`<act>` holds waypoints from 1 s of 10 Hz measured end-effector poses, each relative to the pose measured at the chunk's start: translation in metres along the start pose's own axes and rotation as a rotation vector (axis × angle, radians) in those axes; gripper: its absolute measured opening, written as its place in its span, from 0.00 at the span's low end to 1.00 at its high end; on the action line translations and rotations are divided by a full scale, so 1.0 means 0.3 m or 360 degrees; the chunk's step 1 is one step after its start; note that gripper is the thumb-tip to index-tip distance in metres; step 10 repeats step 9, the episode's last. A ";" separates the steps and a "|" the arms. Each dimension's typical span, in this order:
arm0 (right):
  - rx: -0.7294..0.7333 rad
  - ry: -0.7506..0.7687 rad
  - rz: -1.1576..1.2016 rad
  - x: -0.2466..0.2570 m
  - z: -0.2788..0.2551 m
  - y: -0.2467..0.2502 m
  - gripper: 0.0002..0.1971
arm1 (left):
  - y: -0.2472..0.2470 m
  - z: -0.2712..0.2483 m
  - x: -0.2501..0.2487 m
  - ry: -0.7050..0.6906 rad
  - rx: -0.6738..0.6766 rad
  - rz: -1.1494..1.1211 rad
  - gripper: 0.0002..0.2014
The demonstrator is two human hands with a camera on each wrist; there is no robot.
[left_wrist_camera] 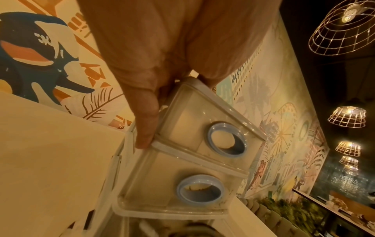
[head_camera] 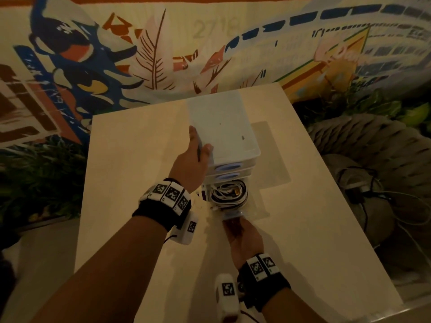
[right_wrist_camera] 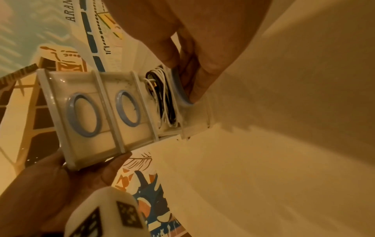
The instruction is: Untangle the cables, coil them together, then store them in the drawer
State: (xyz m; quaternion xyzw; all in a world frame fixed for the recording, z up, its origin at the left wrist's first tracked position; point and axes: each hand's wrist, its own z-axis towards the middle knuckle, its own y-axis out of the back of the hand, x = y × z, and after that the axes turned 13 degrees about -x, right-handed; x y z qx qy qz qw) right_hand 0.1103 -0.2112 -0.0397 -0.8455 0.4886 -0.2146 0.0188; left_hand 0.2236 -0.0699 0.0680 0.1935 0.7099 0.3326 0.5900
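Note:
A clear plastic drawer unit (head_camera: pixel 224 122) stands on the white table (head_camera: pixel 130 164). Its bottom drawer (head_camera: pixel 251 212) is pulled out and holds the coiled black and white cables (head_camera: pixel 229 193), which also show in the right wrist view as a bundle of cables (right_wrist_camera: pixel 164 99). My left hand (head_camera: pixel 198 148) grips the unit's top left front corner, thumb on the lid; my left hand (left_wrist_camera: pixel 146 121) shows its fingers curled round that corner in the left wrist view. My right hand (head_camera: pixel 242 231) holds the open drawer's front at its blue ring handle (right_wrist_camera: pixel 179 89), fingers (right_wrist_camera: pixel 194 83) hooked in it.
The two upper drawers (left_wrist_camera: pixel 205 142) are closed, each with a blue ring pull. A painted mural wall (head_camera: pixel 163 47) rises behind the table. Right of the table lie grey cushions with loose wires (head_camera: pixel 363 192). Plants (head_camera: pixel 35 178) sit at the left.

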 end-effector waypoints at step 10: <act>0.0147 0.0191 -0.0551 0.116 0.146 -0.195 0.09 | -0.019 -0.008 0.007 0.0105 -0.0065 -0.0284 0.35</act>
